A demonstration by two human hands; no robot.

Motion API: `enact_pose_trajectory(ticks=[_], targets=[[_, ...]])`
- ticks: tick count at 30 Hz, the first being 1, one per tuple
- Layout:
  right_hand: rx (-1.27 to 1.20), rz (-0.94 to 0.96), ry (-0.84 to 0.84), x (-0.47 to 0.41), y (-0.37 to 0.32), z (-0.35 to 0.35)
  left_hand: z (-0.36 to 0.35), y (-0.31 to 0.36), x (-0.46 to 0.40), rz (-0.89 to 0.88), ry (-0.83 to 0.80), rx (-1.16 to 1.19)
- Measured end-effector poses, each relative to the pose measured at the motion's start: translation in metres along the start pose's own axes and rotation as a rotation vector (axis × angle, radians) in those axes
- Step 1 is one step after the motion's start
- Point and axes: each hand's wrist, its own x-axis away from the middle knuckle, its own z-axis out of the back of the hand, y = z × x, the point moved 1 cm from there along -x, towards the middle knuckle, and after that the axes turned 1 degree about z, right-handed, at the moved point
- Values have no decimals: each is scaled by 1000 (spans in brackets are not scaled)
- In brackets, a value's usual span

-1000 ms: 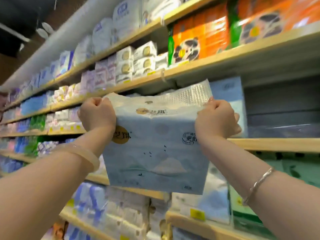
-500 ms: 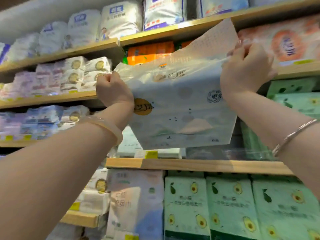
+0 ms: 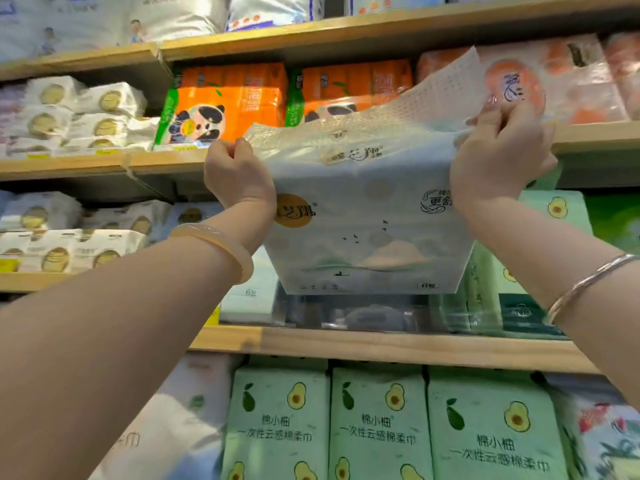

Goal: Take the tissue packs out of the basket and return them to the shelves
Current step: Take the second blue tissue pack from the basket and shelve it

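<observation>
A pale blue tissue pack (image 3: 367, 223) with a mountain picture and a gold round logo hangs in the air in front of the shelves. My left hand (image 3: 237, 176) grips its upper left corner. My right hand (image 3: 498, 157) grips the upper right corner by the loose plastic flap. The pack's lower edge is level with a gap on the middle shelf (image 3: 381, 344), where a similar pale pack (image 3: 249, 299) stands at the left. The basket is out of view.
Orange panda packs (image 3: 225, 105) fill the shelf above. Green avocado packs (image 3: 377, 424) stand on the shelf below and at the right of the gap (image 3: 554, 216). White packs (image 3: 79, 112) are stacked at the left. A dark pack (image 3: 374, 315) lies in the gap.
Both hands have carried the pack up and to the right along the shelves, from beside the white stacks to in front of the gap between the pale pack and the avocado packs.
</observation>
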Motion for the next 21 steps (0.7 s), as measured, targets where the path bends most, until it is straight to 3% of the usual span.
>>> enact_pose_trajectory(ticks=[10, 21], targets=[[82, -104, -157, -9, 48, -31, -29, -35, 0, -53, -125, -288], [183, -152, -425, 0, 69, -68, -48, -64, -7, 15, -485, -479]])
